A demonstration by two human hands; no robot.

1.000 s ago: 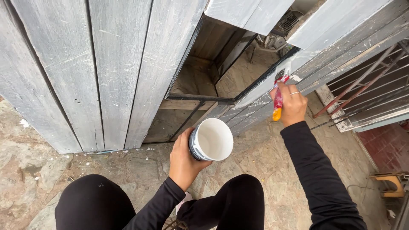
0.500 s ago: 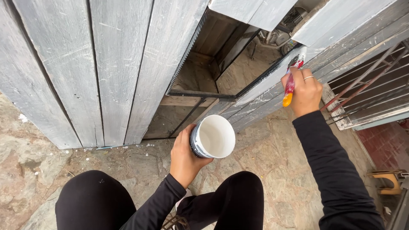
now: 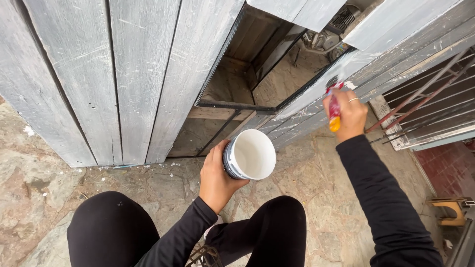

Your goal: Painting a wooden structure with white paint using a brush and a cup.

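Observation:
My left hand (image 3: pixel 216 174) grips a small white paint tub (image 3: pixel 250 155) by its side, held tilted over my knees, white paint inside. My right hand (image 3: pixel 350 114) is raised to the right and closed around a paintbrush with a red and yellow handle (image 3: pixel 334 111). The brush's bristle end rests against the grey-white wooden plank (image 3: pixel 381 59) of the open gate leaf. Both arms wear black sleeves, and I crouch with black-clad knees at the bottom of the view.
A grey weathered plank gate (image 3: pixel 114 74) fills the left and top. A dark gap (image 3: pixel 257 79) opens between the two leaves. Metal bars (image 3: pixel 425 99) run at the right. Stone paving (image 3: pixel 44 188) lies below, with a small wooden stool (image 3: pixel 452 207) at the far right.
My right hand has lifted the brush up and to the right along the plank. The tub in my left hand has hardly moved.

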